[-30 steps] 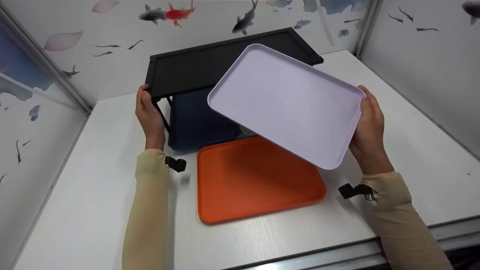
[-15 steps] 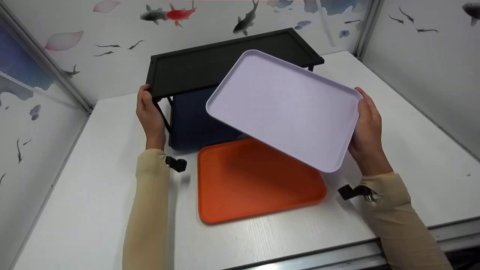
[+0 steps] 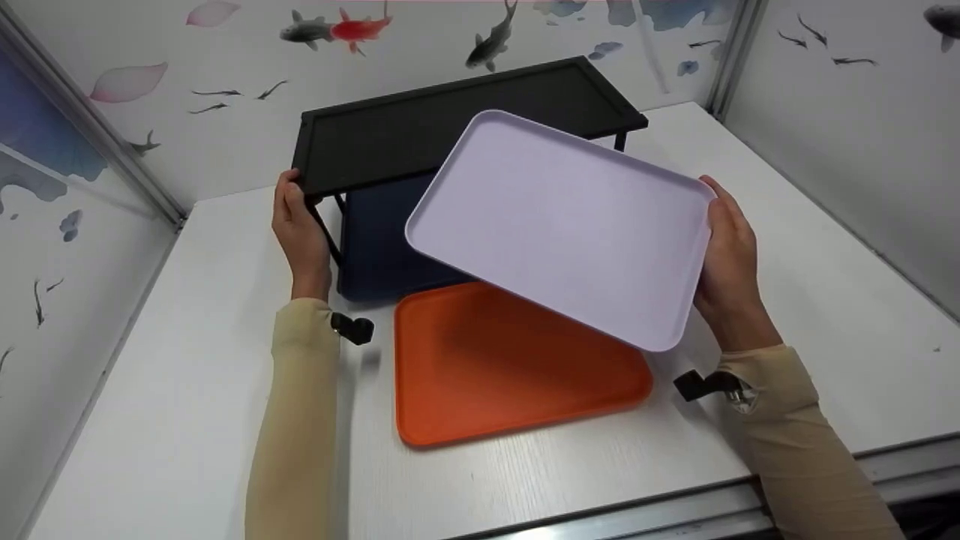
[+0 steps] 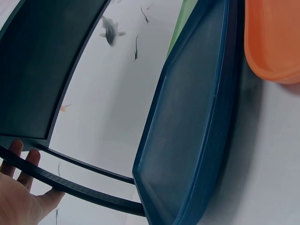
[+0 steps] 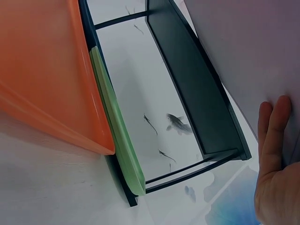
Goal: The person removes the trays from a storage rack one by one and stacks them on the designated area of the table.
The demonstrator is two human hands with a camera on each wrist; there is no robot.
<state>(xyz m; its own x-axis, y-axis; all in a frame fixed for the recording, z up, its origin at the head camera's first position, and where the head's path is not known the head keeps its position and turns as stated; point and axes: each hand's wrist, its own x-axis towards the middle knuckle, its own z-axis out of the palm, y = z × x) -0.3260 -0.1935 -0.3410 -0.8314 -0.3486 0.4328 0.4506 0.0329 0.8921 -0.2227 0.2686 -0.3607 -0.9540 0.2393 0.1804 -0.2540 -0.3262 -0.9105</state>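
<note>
My right hand [image 3: 731,262] holds a lilac tray [image 3: 562,232] by its right edge, thumb over the rim and fingers spread beneath. The tray is tilted in the air, overlapping the black shelf rack [image 3: 420,131] in the head view. At the rack's left front corner, my left hand [image 3: 300,240] grips its edge and slim leg [image 4: 84,188]. A navy tray [image 3: 382,240] lies on the lower level, under the rack's top. Beside it is a green tray [image 5: 119,131], hidden in the head view by the lilac one. An orange tray [image 3: 517,375] lies in front on the table.
The white table [image 3: 180,375] is bounded by printed panels [image 3: 225,135] at the back and sides. A metal rail [image 3: 637,517] runs along its front edge. Both wrists carry small black cameras [image 3: 352,328].
My right hand has brought the lilac tray slightly left and down, covering the green tray and baring more of the rack's right leg. My left hand stays in place.
</note>
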